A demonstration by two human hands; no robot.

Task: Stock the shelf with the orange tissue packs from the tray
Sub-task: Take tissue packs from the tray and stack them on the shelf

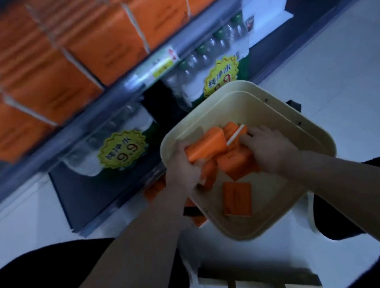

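A cream tray [309,132] sits below me with several orange tissue packs heaped inside. My left hand [184,169] grips one orange pack [206,147] at the tray's left rim. My right hand [267,148] reaches into the pile, its fingers over another orange pack [232,159]; whether it holds that pack is hidden. One more pack [236,197] lies apart on the tray's floor. The shelf [141,80] above carries rows of orange packs [101,44] between clear dividers.
Shrink-wrapped water bottle packs [121,148] with yellow price stickers stand under the shelf. A white stool or stand [252,279] carries the tray. Pale floor [343,61] spreads to the right. My dark-clad knees frame the bottom corners.
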